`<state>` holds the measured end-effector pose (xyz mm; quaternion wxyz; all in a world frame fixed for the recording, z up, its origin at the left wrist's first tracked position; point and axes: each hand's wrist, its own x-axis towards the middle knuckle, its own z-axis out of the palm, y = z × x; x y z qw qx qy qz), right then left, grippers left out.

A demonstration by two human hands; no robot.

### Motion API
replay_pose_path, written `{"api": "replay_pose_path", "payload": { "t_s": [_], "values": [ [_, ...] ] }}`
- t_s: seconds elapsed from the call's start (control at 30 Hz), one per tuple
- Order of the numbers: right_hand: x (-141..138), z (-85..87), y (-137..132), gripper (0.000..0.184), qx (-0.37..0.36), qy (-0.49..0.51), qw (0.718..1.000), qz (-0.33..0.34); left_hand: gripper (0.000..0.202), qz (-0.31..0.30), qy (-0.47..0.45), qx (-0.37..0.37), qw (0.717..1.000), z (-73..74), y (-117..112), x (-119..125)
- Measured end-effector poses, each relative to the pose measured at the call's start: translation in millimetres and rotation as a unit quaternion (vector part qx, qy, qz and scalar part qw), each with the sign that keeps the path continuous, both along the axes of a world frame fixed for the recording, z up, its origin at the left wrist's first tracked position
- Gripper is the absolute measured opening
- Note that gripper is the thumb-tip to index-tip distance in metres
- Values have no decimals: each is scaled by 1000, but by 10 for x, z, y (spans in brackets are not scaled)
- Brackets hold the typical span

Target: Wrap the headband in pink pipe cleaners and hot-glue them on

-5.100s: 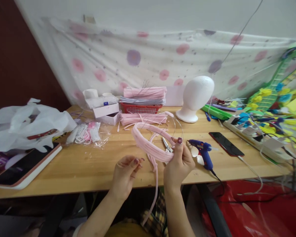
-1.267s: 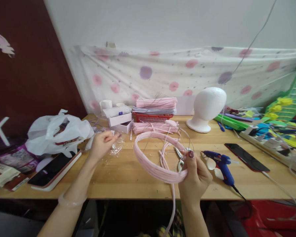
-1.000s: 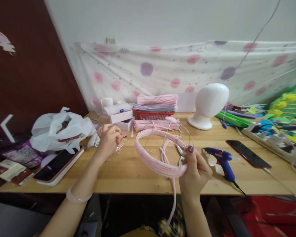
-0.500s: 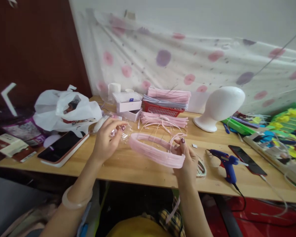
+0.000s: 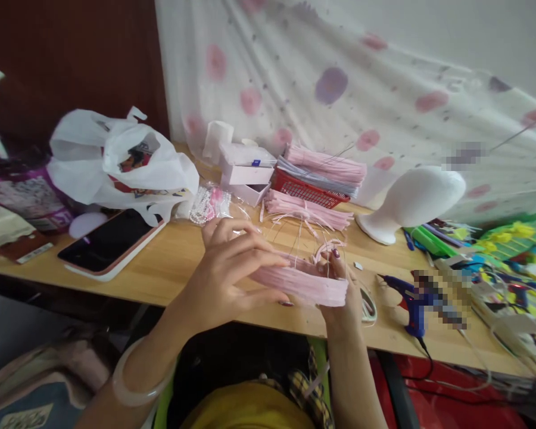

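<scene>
A pink pipe-cleaner band (image 5: 310, 286) with thin wires arching above it is held over the table's front part. My left hand (image 5: 236, 271) grips its left side, fingers across the top and thumb below, covering that end. Around the right end my right hand (image 5: 342, 292) is closed, its thumb near the top edge. A loose curl of pink strip (image 5: 328, 245) stands up by the right hand. Behind the wires lies a tied bundle of pink pipe cleaners (image 5: 310, 210).
A red basket (image 5: 310, 189) with pipe cleaners and white boxes (image 5: 248, 170) stand behind. At right are a white foam head (image 5: 415, 199), a blue glue gun (image 5: 413, 304) and a cluttered tray. A plastic bag (image 5: 129, 161), beads (image 5: 209, 204) and a phone (image 5: 109, 241) lie left.
My left hand has moved right and closed on the band's left side; before, it was apart from it. My right hand keeps its hold. The camera view has shifted and tilted.
</scene>
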<state>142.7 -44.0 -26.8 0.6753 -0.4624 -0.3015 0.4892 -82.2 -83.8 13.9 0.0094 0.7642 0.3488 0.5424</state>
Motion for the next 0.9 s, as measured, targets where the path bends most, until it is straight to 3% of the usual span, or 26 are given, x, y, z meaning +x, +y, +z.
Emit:
{"api": "replay_pose_path", "payload": {
  "t_s": [0.27,0.47,0.9],
  "values": [
    [17,34,-13,29,37,-8,999,-5,4,-47,18,-87,995,1,11,-15],
    [17,70,-63,33,14,15,1000,-14,12,1,44,-86,995,-10,-13,-8],
    [-9,66,-89,30,21,0,1000,-16,15,-31,66,-84,994,-26,17,-31]
  ]
}}
